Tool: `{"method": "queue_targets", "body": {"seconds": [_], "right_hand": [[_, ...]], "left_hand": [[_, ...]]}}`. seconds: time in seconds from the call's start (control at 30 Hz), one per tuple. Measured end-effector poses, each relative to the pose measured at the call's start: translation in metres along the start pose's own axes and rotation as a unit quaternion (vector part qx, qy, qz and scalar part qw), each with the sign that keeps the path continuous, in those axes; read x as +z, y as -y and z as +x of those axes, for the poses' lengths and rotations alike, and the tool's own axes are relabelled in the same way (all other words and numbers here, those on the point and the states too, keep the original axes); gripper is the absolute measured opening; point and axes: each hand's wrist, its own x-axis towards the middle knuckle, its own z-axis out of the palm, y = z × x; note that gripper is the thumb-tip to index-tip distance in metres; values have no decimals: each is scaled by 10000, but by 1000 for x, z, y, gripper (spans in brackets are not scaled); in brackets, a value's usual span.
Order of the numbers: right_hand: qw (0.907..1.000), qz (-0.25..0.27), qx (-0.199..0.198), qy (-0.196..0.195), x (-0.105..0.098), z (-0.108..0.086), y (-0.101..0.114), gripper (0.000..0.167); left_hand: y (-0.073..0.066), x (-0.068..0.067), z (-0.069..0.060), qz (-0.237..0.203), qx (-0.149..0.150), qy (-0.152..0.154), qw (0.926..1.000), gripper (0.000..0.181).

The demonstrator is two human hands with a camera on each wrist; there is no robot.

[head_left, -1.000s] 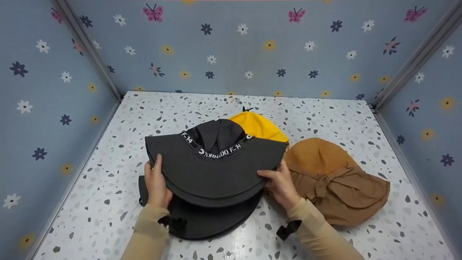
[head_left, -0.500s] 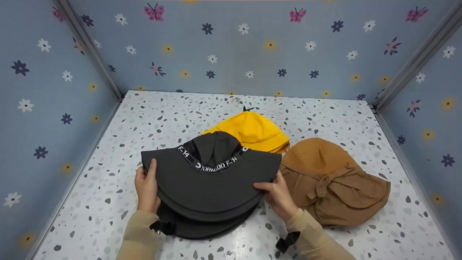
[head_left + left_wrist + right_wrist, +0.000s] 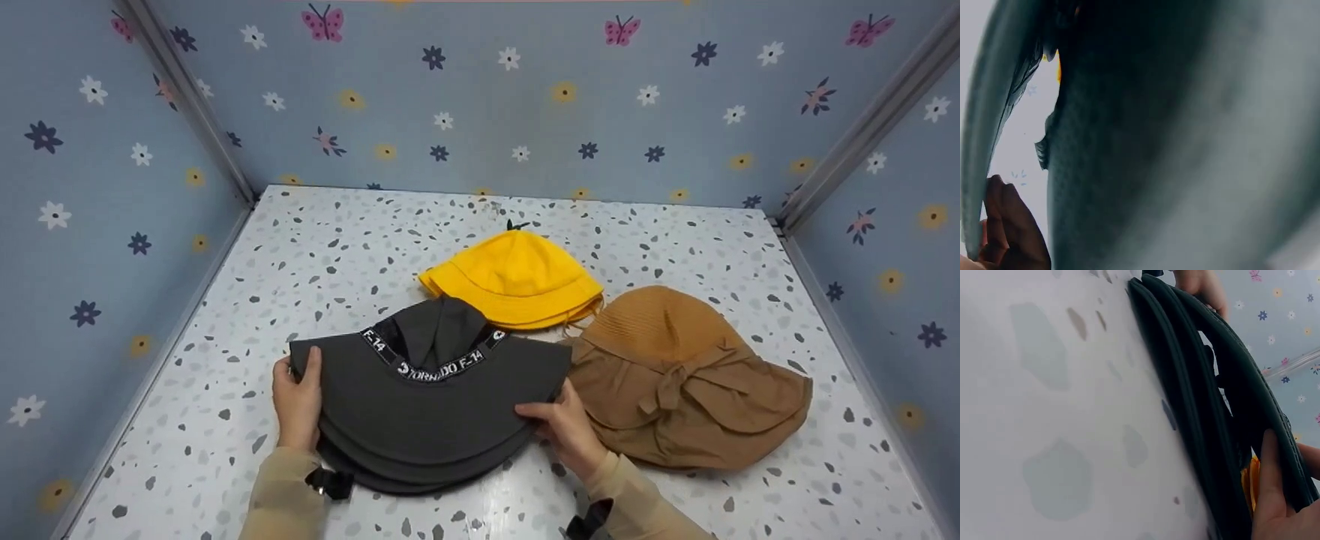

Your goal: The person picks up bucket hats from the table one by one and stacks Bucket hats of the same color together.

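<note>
A dark grey wide-brimmed sun hat (image 3: pixel 420 420) with a lettered black-and-white band is between my two hands. My left hand (image 3: pixel 296 405) pinches the left end of its brim, thumb on top. At the right end my right hand (image 3: pixel 568 427) pinches the brim, its fingers underneath in the right wrist view. Directly below lie more dark brims (image 3: pixel 397 484), mostly hidden by the held hat. In the right wrist view these lower brims (image 3: pixel 1179 371) are stacked close together, with a gap under the held brim (image 3: pixel 1258 382). A blurred dark surface (image 3: pixel 1129 140) fills most of the left wrist view.
Behind the grey hat lies a yellow bucket hat (image 3: pixel 517 281) with a small green sprig on top. A brown hat (image 3: pixel 690 390) with a bow sits to the right. Flowered panels (image 3: pixel 517 105) enclose the speckled tabletop (image 3: pixel 210 360) on three sides.
Both hands have lowered the grey hat toward me, down over the dark brims below. More of the yellow hat now shows behind it.
</note>
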Motion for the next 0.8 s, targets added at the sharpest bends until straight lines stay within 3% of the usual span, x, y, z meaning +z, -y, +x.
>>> {"method": "queue_targets", "body": {"seconds": [0.33, 0.57, 0.8], "right_hand": [[9986, -499, 37, 188, -3, 3, -10, 82], [9923, -1174, -317, -255, 2, 1, -13, 91], [9877, -1474, -313, -430, 6, -8, -12, 94]], "left_hand": [[5, -9, 1, 1234, -154, 266, 9919, 68], [3, -10, 2, 2010, -90, 255, 9792, 64], [1, -9, 4, 2237, 4, 197, 9745, 61]]}}
